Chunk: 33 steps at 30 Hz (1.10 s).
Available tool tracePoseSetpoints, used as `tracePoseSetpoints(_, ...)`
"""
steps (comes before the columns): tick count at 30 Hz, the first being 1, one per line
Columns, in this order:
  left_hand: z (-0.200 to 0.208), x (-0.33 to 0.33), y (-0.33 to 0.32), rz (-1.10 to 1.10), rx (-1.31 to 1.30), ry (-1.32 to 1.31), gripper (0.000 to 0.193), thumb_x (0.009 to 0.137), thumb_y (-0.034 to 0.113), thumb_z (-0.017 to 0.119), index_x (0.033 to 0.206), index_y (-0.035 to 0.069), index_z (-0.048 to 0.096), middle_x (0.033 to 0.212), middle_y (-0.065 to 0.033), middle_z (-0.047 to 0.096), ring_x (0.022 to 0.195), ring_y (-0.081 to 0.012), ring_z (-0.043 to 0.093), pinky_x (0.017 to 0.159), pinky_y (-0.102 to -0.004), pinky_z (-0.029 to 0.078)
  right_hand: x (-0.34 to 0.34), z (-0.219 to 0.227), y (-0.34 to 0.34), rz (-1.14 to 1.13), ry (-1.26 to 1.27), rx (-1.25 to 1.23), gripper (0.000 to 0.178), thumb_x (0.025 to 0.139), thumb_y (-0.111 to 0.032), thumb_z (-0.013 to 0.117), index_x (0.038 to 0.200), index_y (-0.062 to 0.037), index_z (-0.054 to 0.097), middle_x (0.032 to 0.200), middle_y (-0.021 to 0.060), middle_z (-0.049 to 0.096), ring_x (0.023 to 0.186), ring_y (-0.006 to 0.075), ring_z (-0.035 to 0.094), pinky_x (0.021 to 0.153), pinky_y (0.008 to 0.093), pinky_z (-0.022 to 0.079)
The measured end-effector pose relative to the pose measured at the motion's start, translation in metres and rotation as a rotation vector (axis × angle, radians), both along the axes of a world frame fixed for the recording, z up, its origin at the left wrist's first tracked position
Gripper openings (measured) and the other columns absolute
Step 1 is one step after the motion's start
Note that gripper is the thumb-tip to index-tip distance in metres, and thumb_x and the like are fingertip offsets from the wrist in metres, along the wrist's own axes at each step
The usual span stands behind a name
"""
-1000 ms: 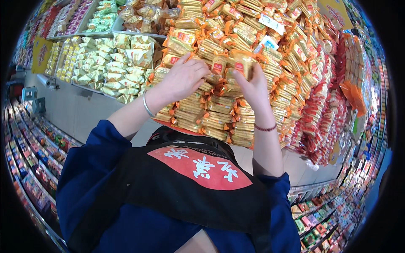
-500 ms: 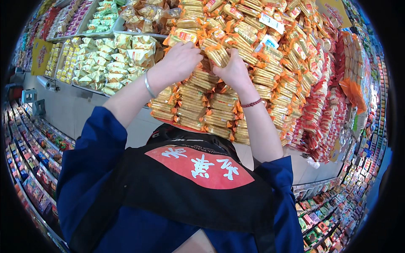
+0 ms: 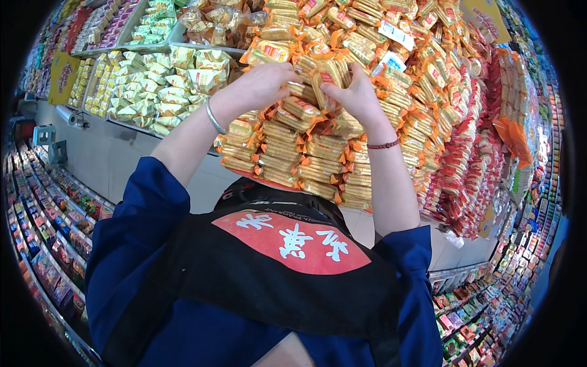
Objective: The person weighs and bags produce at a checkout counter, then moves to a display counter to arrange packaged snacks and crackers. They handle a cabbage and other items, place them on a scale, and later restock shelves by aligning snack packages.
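Note:
My right hand (image 3: pixel 356 96) grips a clear packet of golden stick-shaped snacks (image 3: pixel 331 81) with orange ends, the thumb across its near side. Just left of it, my left hand (image 3: pixel 267 85) reaches over the pile with its fingers curled in beside the packets. What those fingers hold, if anything, is hidden behind the hand. Below the hands, similar packets (image 3: pixel 281 145) lie in stacked columns. One packet (image 3: pixel 301 111) rests slantwise on top of the stack, under the held one.
Bins of pale green-white packets (image 3: pixel 177 92) and brown-wrapped packets (image 3: pixel 211 27) border the pile on the left. Red-wrapped snacks (image 3: pixel 458 177) stand to the right. White labels (image 3: pixel 396 35) lie on the heap. Shelves of goods (image 3: pixel 49 238) curve around both sides.
My right hand has shifted a little right, and the packet in it now stands more upright. My left hand has come slightly lower, its fingers still curled at the pile.

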<state>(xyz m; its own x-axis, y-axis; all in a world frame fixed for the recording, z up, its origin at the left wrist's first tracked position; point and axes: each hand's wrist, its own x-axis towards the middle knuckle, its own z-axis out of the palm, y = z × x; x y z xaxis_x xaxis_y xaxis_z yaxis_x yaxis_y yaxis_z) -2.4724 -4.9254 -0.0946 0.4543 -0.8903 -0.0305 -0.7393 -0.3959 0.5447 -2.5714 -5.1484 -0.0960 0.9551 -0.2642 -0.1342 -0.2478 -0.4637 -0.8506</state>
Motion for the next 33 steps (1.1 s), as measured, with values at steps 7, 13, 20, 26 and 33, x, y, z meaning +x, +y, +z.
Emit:
tracePoseSetpoints(7,-0.002,-0.029,0.006,0.083,-0.222,-0.004,0.039,0.092,0.015,0.06,0.129,0.003,0.058,0.135,-0.0174,0.055,0.122,-0.0364,0.054,0.103,-0.0434,0.045,0.005,0.004,0.004,0.0,0.03,0.214,0.079,0.074,-0.03,0.085,0.124,0.0175,0.044,0.095,0.0162,0.063,0.086,0.016,0.062,0.068,0.0304,0.053)
tracePoseSetpoints(13,-0.018,-0.066,0.017,0.078,-0.245,-0.078,0.042,0.091,0.021,0.067,0.132,0.015,0.058,0.143,-0.0161,0.047,0.125,-0.0366,0.051,0.105,-0.0461,0.042,0.0,-0.004,0.008,0.044,0.049,-0.211,0.075,0.076,-0.024,0.082,0.131,0.0115,0.045,0.112,0.0236,0.067,0.101,0.028,0.068,0.086,0.0357,0.054)
tracePoseSetpoints(20,-0.032,-0.072,0.005,0.18,-0.328,-0.113,0.034,0.087,0.019,0.069,0.119,0.013,0.06,0.136,-0.0148,0.051,0.12,-0.0368,0.053,0.098,-0.0461,0.045,0.001,0.008,0.021,0.156,0.158,-0.355,0.08,0.075,-0.02,0.08,0.138,0.0086,0.04,0.112,0.0262,0.066,0.104,0.0329,0.067,0.089,0.0371,0.053)
tracePoseSetpoints(26,-0.016,-0.059,0.007,0.194,-0.312,-0.057,0.031,0.084,0.016,0.071,0.113,0.012,0.06,0.132,-0.0113,0.053,0.119,-0.0344,0.053,0.096,-0.0428,0.047,0.002,0.004,0.002,-0.068,-0.133,-0.17,0.079,0.074,-0.023,0.078,0.137,0.0096,0.042,0.112,0.0253,0.067,0.102,0.0334,0.067,0.085,0.0395,0.053)
tracePoseSetpoints(33,-0.027,-0.073,-0.004,0.092,-0.205,-0.337,0.027,0.087,0.015,0.067,0.113,0.011,0.068,0.129,-0.0126,0.054,0.113,-0.0325,0.053,0.095,-0.0441,0.045,0.013,0.029,0.01,0.06,-0.13,-0.203,0.067,0.08,-0.016,0.077,0.133,0.0074,0.044,0.113,0.0214,0.066,0.102,0.0243,0.066,0.089,0.0337,0.053)
